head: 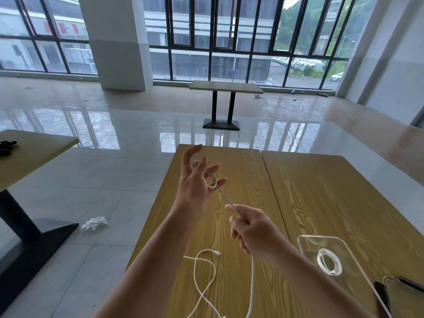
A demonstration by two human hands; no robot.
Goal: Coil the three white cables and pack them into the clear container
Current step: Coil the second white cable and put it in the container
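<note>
My left hand is raised over the wooden table, fingers spread, with loops of a white cable wound around them. The cable runs taut down to my right hand, which pinches it; the rest hangs below the wrist toward the near edge. A second white cable lies loose and uncoiled on the table in front of me. A third white cable sits coiled inside the clear container at the right.
A dark phone or tablet lies at the near right corner beside the container. Another table stands to the left, one more far ahead. Crumpled plastic lies on the tiled floor.
</note>
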